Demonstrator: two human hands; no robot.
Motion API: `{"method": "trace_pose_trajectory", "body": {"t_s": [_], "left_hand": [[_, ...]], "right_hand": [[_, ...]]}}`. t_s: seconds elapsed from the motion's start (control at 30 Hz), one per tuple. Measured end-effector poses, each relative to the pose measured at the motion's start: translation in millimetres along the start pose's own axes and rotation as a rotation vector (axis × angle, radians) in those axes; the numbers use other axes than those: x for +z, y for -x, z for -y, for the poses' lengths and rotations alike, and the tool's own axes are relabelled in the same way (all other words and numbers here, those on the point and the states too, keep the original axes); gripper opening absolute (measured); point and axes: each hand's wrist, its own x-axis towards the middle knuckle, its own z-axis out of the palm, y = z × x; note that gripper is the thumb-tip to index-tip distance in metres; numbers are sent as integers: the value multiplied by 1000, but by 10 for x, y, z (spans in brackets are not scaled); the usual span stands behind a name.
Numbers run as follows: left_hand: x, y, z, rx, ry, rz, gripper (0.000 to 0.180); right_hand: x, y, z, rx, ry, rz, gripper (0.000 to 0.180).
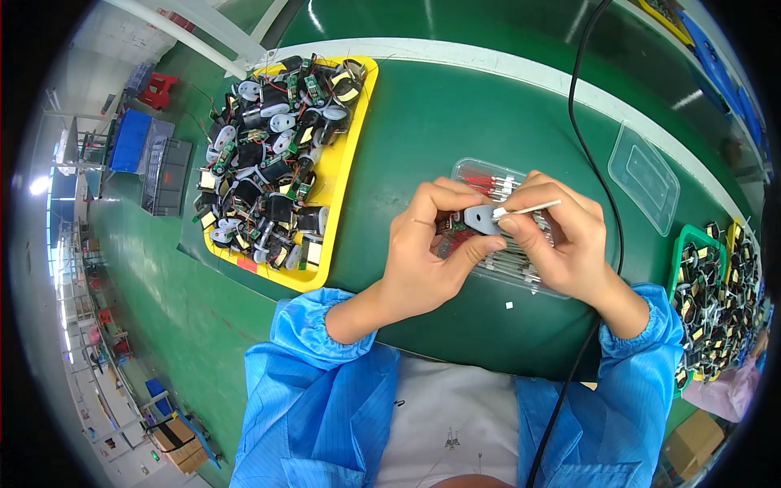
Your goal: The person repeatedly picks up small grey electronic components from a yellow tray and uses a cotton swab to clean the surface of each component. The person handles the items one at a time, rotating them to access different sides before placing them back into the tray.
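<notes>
Pinching a thin white stick [537, 206], the right hand [576, 237] meets the left hand [419, 248], clamped on a grey-capped device [478, 218] mid-frame, seemingly unfinished; similar devices [282, 123], perhaps pending, lie in the upper-left yellow plastic tray [347, 180].

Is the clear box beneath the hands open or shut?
Open: red and white parts show uncovered inside the clear plastic box, and what looks like its lid lies to the right.

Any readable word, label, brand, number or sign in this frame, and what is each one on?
No text can be read.
White shirt: small dark marks, too small to make out.
Grey part in the left hand: no readable marking.
Circuit boards in the yellow tray: any print is too small.
</notes>
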Motion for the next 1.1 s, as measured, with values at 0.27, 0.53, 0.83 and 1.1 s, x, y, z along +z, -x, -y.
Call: {"method": "trace_pose_trajectory", "body": {"t_s": [0.27, 0.53, 0.83, 1.1], "left_hand": [[-38, -58, -26, -38, 58, 45, 35], [-55, -40, -29, -18, -1, 40, 35], [-27, -43, -29, -18, -17, 49, 33], [-40, -23, -84, -138, 77, 71, 32]], "right_hand": [[-76, -41, 23, -10, -8, 29, 9], [12, -32, -11, -339, 143, -39, 19], [-22, -39, -17, -246, 99, 30, 17], [-23, -25, -14, -196, 124, 59, 16]]}}
